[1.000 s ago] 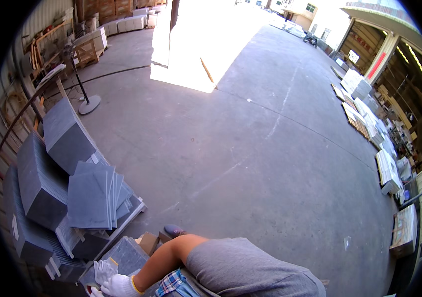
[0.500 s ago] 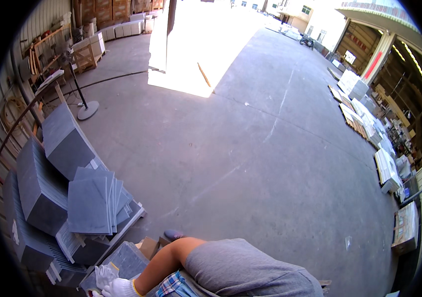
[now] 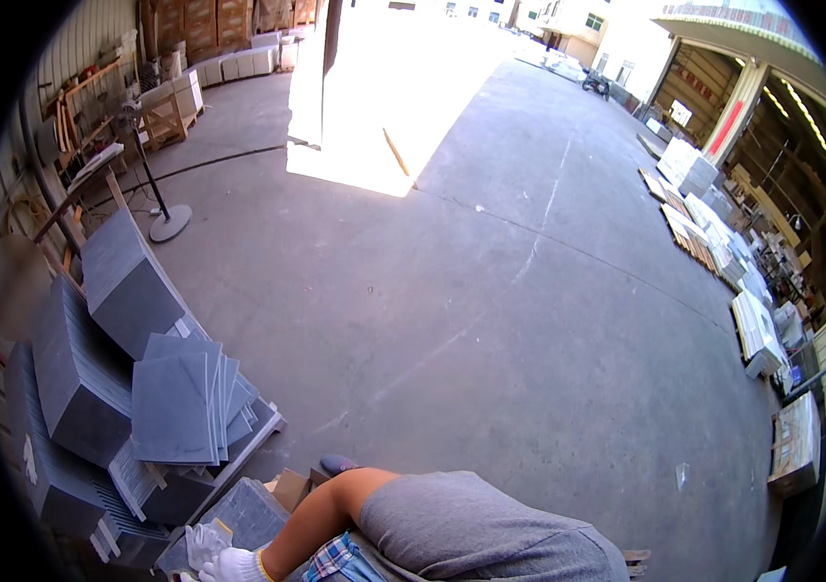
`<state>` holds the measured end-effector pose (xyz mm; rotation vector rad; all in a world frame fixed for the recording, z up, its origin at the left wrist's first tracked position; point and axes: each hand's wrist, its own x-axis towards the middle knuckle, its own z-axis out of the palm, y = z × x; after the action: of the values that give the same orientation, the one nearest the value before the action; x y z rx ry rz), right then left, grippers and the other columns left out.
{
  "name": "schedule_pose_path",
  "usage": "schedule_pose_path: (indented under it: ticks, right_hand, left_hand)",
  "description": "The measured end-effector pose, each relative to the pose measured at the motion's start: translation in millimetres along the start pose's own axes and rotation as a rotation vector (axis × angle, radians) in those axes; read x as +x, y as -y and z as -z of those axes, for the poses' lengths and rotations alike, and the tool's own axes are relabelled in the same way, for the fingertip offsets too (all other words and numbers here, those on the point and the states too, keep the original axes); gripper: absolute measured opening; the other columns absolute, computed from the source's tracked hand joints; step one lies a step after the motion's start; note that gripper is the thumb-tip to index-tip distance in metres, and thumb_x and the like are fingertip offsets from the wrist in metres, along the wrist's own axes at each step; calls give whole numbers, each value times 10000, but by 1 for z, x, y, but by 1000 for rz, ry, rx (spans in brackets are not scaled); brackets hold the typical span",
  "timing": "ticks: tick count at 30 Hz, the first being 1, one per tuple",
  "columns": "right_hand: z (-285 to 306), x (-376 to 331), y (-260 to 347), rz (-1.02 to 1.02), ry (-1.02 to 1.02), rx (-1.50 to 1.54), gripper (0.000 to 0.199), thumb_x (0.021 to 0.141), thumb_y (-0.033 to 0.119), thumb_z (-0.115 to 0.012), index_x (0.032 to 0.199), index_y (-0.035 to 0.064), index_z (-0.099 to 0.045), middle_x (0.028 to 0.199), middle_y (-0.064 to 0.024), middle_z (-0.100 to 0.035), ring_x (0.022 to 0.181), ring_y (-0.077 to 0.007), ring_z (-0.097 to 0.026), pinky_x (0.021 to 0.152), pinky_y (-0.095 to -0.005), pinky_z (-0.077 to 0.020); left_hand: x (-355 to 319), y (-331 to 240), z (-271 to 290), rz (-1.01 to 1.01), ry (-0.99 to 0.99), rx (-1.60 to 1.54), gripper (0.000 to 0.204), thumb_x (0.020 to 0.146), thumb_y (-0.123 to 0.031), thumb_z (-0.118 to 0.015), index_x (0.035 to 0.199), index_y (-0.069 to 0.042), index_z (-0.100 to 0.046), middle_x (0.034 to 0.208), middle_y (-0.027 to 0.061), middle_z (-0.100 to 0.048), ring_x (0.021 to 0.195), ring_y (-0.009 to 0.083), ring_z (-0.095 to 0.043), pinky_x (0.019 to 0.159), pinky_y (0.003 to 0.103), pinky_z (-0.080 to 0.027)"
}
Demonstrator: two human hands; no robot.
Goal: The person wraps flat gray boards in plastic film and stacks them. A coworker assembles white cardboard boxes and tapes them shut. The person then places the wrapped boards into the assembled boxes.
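Note:
My right hand (image 3: 231, 565), in a white knit glove, is at the bottom edge, reached by a bare forearm from a grey sleeve. Touching or just beside it is a loose white glove (image 3: 204, 543) with a yellow cuff edge. Both are over a grey slab-like block (image 3: 246, 514). The right fingers run out of the frame, so their grip does not show. At the far left, close to the camera, is a smeared brownish shape (image 3: 15, 286), possibly part of my left hand; no fingers can be made out.
Several thin grey tiles (image 3: 175, 403) lean fanned out against big stacks of grey slabs (image 3: 88, 388) on the left. A cardboard box (image 3: 289, 488) is by my shoe (image 3: 337, 464). Farther off stands a pedestal fan (image 3: 171, 223). Pallets of pale slabs (image 3: 757, 325) line the right side.
The blurred brownish shape has come into the far left of the picture. My right arm and glove have hardly moved; the view has shifted very slightly.

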<state>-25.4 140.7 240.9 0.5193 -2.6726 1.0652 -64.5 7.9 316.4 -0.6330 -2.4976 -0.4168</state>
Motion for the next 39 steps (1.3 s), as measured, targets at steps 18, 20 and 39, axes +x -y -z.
schedule_pose_path:
  ticks: [18, 20, 39]
  right_hand:
    - [27, -7, 18, 190, -81, -90, 529, 731, 327, -742, 1100, -21, -591, 875, -155, -660, 808, -345, -685, 709, -484, -553]
    - [39, -16, 15, -20, 57, 120, 562, 674, 190, -771, 1125, -35, -525, 995, -207, -646, 884, -374, -689, 757, -457, -561]
    - [39, 9, 37, 38, 194, -264, 775, 789, 433, -752, 1353, -3, -450, 1007, -209, -642, 827, -359, -687, 652, -446, -575]
  left_hand:
    - [-5, -5, 13, 35, 24, -24, 516, 967, -458, -626, 671, -49, -731, 646, 218, -644, 587, 407, -593, 558, 545, -434]
    - [-11, 10, 13, 72, 0, 21, 510, 963, -457, -632, 669, -54, -735, 663, 219, -656, 602, 404, -605, 564, 543, -441]
    - [-3, 35, 3, 86, -142, -153, 338, 801, -333, -713, 581, -77, -692, 629, 125, -650, 723, 302, -644, 786, 414, -489]
